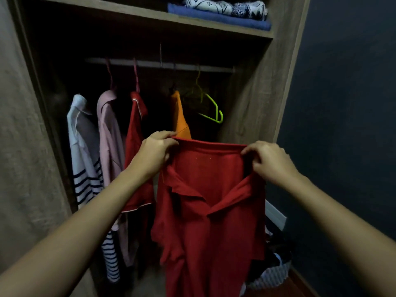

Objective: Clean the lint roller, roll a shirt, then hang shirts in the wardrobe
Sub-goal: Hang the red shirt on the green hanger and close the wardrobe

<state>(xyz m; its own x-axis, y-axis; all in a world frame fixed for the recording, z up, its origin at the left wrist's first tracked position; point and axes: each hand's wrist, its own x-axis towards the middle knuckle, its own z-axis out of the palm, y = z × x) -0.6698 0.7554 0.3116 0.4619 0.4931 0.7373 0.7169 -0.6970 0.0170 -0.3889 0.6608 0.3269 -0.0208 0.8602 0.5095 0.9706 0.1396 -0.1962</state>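
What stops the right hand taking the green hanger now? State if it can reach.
Probably not yet: the right hand pinches the red shirt, as does the left hand. Nothing stands before the green hanger; once freed, likely yes.

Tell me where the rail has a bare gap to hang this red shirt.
One bare stretch of rail lies between the hung red shirt and the orange shirt, above the held red shirt. Another lies between the green hanger and the wardrobe's right wall. Crowded on the left: striped shirt, pink shirt and hung red shirt hang close together.
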